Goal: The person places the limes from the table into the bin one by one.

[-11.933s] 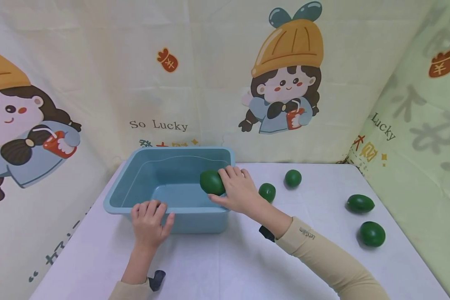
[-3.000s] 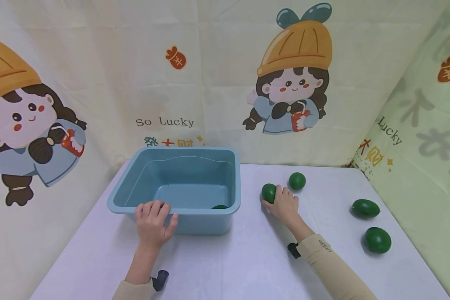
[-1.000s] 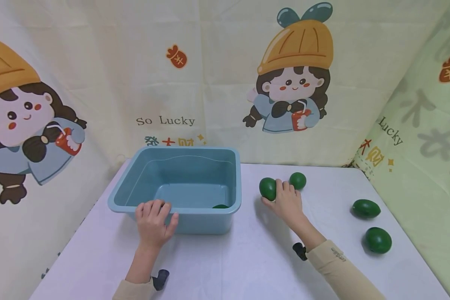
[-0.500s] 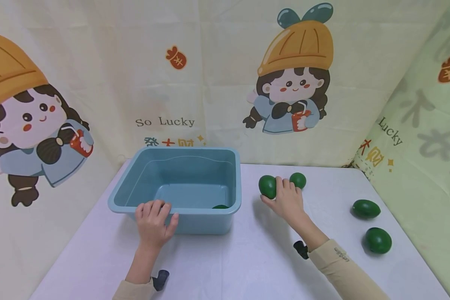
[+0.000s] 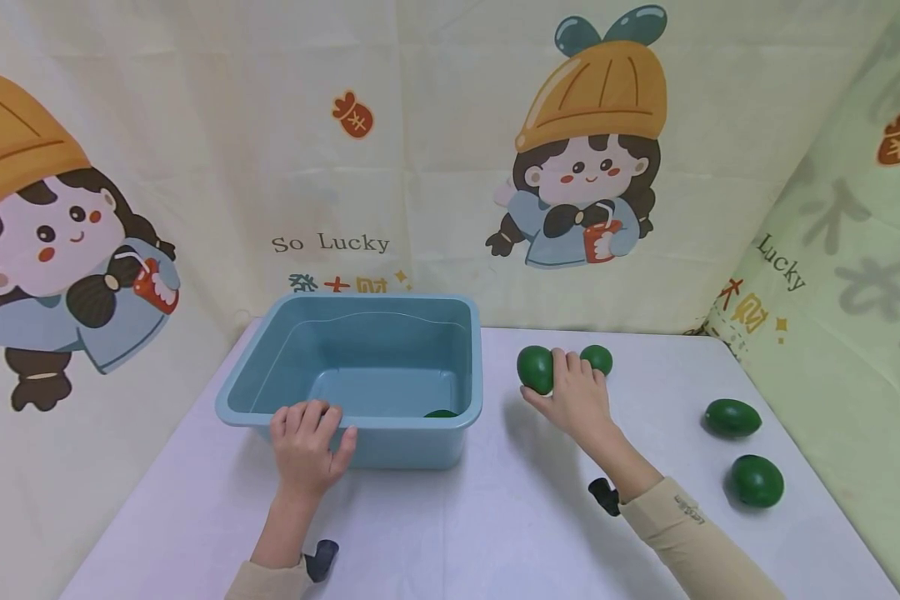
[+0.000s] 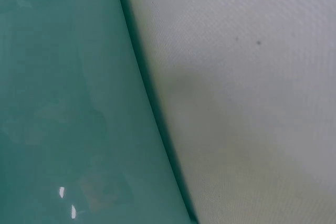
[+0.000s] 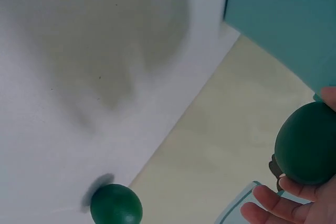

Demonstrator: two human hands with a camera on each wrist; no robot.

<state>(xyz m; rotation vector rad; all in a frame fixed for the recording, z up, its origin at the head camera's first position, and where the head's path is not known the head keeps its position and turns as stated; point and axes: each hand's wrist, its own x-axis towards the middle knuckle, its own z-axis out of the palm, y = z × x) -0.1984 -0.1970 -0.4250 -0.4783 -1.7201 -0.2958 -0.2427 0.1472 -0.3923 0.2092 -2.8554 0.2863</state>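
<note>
the blue tub (image 5: pixel 461 367) sits on the white table (image 5: pixel 495 517), and it is the spot to find everything else from. the left hand (image 5: pixel 305 442) holds the near rim of the tub, with its fingers curled over the edge and the thumb on the outside wall. the right hand (image 5: pixel 573 398) is to the right of the tub, lifted a little above the table. its fingers are wrapped around a green fruit (image 5: pixel 536 369), which it holds up in the air, near the tub's right wall but not touching it. in the right wrist view the same fruit (image 7: pixel 307 144) sits against the fingertips (image 7: pixel 270 203), with the tub wall (image 7: pixel 278 19) behind it. a second fruit (image 5: pixel 597 359) lies on the table just behind the right hand, further right of the tub. two more fruits (image 5: pixel 732 417) lie well apart from the tub, near the table's right edge, one in front of the other. one small bit of a fruit in the tub (image 5: pixel 441 413) shows at the tub's near right corner. a cartoon cloth (image 5: pixel 420 167) hangs behind the tub.
</note>
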